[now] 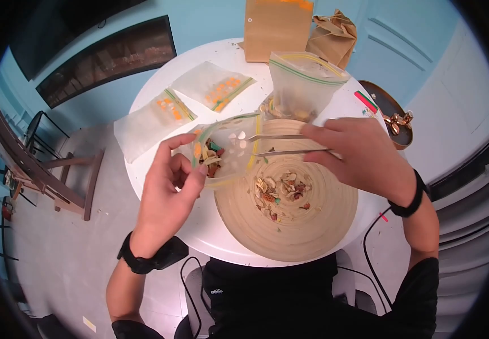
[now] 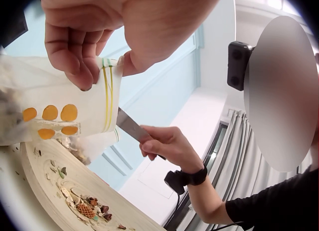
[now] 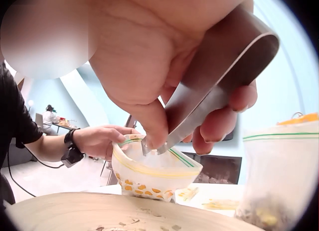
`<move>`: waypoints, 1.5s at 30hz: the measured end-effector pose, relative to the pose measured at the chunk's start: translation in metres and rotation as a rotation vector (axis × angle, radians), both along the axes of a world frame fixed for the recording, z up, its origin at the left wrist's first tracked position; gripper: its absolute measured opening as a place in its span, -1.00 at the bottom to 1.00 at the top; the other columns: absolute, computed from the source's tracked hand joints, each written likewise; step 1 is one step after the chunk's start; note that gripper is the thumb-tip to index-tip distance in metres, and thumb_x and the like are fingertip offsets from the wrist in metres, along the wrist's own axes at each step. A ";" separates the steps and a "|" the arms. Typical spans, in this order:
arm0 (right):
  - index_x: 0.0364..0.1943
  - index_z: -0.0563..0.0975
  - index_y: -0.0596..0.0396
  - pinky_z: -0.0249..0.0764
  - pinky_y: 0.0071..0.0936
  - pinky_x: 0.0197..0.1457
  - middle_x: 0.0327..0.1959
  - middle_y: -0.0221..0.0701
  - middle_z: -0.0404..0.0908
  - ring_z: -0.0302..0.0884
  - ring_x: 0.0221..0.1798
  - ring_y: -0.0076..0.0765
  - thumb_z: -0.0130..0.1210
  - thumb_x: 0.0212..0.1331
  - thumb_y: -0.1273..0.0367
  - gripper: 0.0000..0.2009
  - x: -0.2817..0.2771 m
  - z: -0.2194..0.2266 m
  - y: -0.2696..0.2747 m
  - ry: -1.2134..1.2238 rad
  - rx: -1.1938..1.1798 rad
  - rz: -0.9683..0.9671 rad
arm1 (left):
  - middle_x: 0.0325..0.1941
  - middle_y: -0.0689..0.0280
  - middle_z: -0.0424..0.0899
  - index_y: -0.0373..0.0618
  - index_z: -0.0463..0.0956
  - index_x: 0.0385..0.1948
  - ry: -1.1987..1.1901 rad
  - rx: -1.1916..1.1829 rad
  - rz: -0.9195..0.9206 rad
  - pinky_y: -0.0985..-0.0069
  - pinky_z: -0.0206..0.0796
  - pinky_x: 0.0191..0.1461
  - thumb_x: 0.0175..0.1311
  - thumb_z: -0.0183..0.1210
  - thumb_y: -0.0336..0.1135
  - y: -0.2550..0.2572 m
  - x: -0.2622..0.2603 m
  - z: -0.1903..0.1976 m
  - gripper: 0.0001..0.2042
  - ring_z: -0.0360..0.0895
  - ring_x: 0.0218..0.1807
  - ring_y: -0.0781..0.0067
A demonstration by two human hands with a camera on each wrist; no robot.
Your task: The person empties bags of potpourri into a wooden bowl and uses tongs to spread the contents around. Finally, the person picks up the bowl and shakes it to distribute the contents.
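Observation:
My left hand (image 1: 168,198) pinches the rim of a clear zip bag (image 1: 236,150) with orange printed dots. Dried petals and bits of potpourri show inside the bag, whose mouth gapes towards the right. In my right hand (image 1: 360,152) is a pair of flat metal tongs (image 3: 214,74), gripped between thumb and fingers. The tong tips reach into the bag's mouth in the head view. Below the tongs, a round wooden plate (image 1: 318,240) carries a scattered heap of potpourri (image 1: 284,195), with a waffle-textured brown piece (image 2: 85,210) among it.
Two flat zip bags (image 1: 142,130) lie on the white table (image 1: 199,231) at the left. Behind the plate stands a filled zip bag (image 1: 306,87). Brown paper bags (image 1: 278,34) stand at the back, and a dark tray (image 1: 400,138) holding copper-coloured items is at the right.

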State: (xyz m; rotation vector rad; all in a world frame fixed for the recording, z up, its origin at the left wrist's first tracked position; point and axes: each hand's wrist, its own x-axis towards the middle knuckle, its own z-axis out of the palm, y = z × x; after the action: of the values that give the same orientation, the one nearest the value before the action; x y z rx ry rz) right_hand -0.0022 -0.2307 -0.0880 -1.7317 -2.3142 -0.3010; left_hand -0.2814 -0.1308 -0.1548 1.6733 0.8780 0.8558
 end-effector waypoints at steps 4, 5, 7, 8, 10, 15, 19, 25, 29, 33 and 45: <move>-0.05 0.62 0.12 0.50 -0.14 -0.27 -0.43 -0.13 0.68 0.65 -0.34 0.05 0.23 0.28 0.17 -0.67 0.038 -0.018 -0.019 0.150 -0.305 -0.160 | -0.51 0.47 0.42 -0.22 0.36 0.23 -0.047 -0.011 0.028 0.68 0.30 -0.35 0.38 0.14 -0.50 0.001 0.001 -0.002 -0.61 0.38 -0.47 0.73; -0.05 0.62 0.12 0.50 -0.14 -0.27 -0.43 -0.13 0.68 0.65 -0.34 0.05 0.23 0.28 0.17 -0.67 0.048 -0.028 -0.016 0.154 -0.305 -0.169 | -0.51 0.47 0.41 -0.21 0.37 0.22 -0.063 0.004 0.047 0.67 0.31 -0.36 0.38 0.14 -0.49 0.002 0.001 -0.002 -0.61 0.38 -0.48 0.73; -0.09 0.61 0.16 0.50 -0.09 -0.24 -0.44 -0.07 0.66 0.63 -0.33 0.13 0.15 0.35 0.12 -0.65 0.063 -0.044 -0.007 0.235 -0.520 -0.226 | -0.51 0.48 0.41 -0.21 0.38 0.21 -0.069 0.017 0.065 0.66 0.33 -0.37 0.39 0.14 -0.48 0.002 0.004 -0.001 -0.63 0.39 -0.48 0.71; -0.09 0.61 0.16 0.50 -0.09 -0.24 -0.44 -0.07 0.66 0.63 -0.33 0.13 0.15 0.35 0.12 -0.65 0.066 -0.050 0.001 0.239 -0.516 -0.226 | -0.51 0.48 0.41 -0.22 0.37 0.21 -0.090 -0.001 0.085 0.66 0.33 -0.36 0.39 0.14 -0.48 0.001 0.006 0.000 -0.63 0.39 -0.48 0.71; -0.14 0.60 0.19 0.50 -0.06 -0.18 -0.39 -0.02 0.66 0.63 -0.28 0.16 0.09 0.40 0.09 -0.62 0.067 -0.062 0.015 0.244 -0.478 -0.194 | -0.50 0.47 0.41 -0.23 0.37 0.22 -0.101 -0.014 0.098 0.67 0.34 -0.36 0.39 0.13 -0.48 -0.003 0.007 0.000 -0.62 0.39 -0.48 0.71; -0.15 0.59 0.18 0.49 -0.05 -0.09 -0.33 -0.01 0.66 0.63 -0.19 0.16 0.10 0.39 0.09 -0.62 0.057 -0.081 0.024 0.284 -0.517 -0.055 | -0.45 0.45 0.44 -0.24 0.35 0.25 -0.089 -0.060 0.128 0.67 0.36 -0.34 0.38 0.14 -0.49 -0.015 0.006 -0.005 -0.59 0.42 -0.44 0.69; 0.04 0.57 0.14 0.50 -0.15 -0.14 -0.29 -0.12 0.64 0.62 -0.22 0.03 0.20 0.33 0.15 -0.63 0.048 -0.077 -0.001 0.309 -0.653 0.024 | -0.39 0.40 0.51 -0.22 0.32 0.29 -0.076 -0.006 0.157 0.66 0.31 -0.34 0.39 0.11 -0.40 -0.024 0.008 -0.016 -0.56 0.48 -0.43 0.63; 0.12 0.58 0.08 0.51 -0.24 -0.17 -0.30 -0.26 0.61 0.60 -0.26 -0.09 0.35 0.14 0.25 -0.55 0.061 -0.044 -0.056 0.183 -0.441 -0.125 | -0.27 0.35 0.52 -0.21 0.25 0.35 -0.050 0.054 0.166 0.60 0.39 -0.18 0.30 0.20 -0.51 -0.039 0.003 -0.027 -0.44 0.50 -0.26 0.59; 0.11 0.59 0.03 0.51 -0.30 -0.18 -0.35 -0.33 0.56 0.58 -0.26 -0.14 0.40 0.00 0.33 -0.50 0.067 -0.041 -0.085 0.020 -0.418 -0.192 | -0.15 0.28 0.51 -0.19 0.22 0.39 0.030 0.221 0.193 0.57 0.37 -0.12 0.21 0.20 -0.56 -0.049 -0.003 -0.034 -0.35 0.49 -0.23 0.56; 0.11 0.59 -0.04 0.49 -0.36 -0.19 -0.36 -0.40 0.44 0.52 -0.26 -0.22 0.41 -0.12 0.39 -0.45 0.062 -0.058 -0.088 -0.094 -0.238 -0.136 | -0.05 0.19 0.50 -0.24 0.16 0.46 0.067 0.352 0.221 0.51 0.40 -0.10 0.18 0.19 -0.55 -0.064 -0.002 -0.037 -0.28 0.49 -0.19 0.47; 0.15 0.58 0.03 0.35 -0.49 -0.21 -0.34 -0.48 0.34 0.39 -0.21 -0.42 0.15 0.05 0.45 -0.53 0.047 -0.047 -0.084 -0.441 0.000 -0.118 | 0.11 0.07 0.46 -0.09 0.43 0.35 0.338 0.594 0.320 0.36 0.43 -0.08 0.13 0.22 -0.51 -0.079 -0.004 -0.039 -0.37 0.50 -0.03 0.25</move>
State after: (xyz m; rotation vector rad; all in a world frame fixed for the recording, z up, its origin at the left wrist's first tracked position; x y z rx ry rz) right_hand 0.0444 -0.3142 -0.1353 -1.9673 -2.4957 -0.7745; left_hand -0.2857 -0.2099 -0.1936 2.2767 1.2266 1.1476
